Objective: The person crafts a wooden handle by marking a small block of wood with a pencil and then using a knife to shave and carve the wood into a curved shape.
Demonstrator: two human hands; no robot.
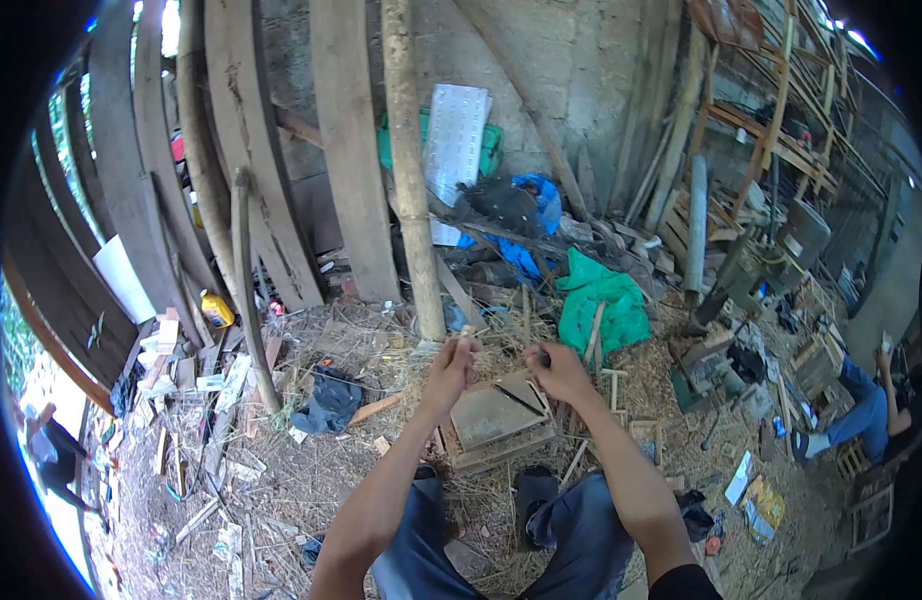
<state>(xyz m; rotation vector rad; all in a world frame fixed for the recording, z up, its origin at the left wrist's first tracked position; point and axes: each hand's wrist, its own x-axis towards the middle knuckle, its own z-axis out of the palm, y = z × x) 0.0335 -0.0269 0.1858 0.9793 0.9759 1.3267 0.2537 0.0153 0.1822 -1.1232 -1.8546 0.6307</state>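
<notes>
My left hand is closed, with a small pale piece showing at its fingertips; its kind is too small to tell. My right hand is closed too, a little apart from the left, and a dark end shows between its fingers. What that belongs to I cannot make out. Below both hands, between my feet, is a low wooden block with a flat top. A thin dark stick-like tool lies slantwise across it, touched by neither hand.
Straw and wood scraps litter the ground. Ahead stand a wooden post and a green sack. A black plastic bag and a yellow bottle lie to the left. Another person sits at the right; one more is at the far left.
</notes>
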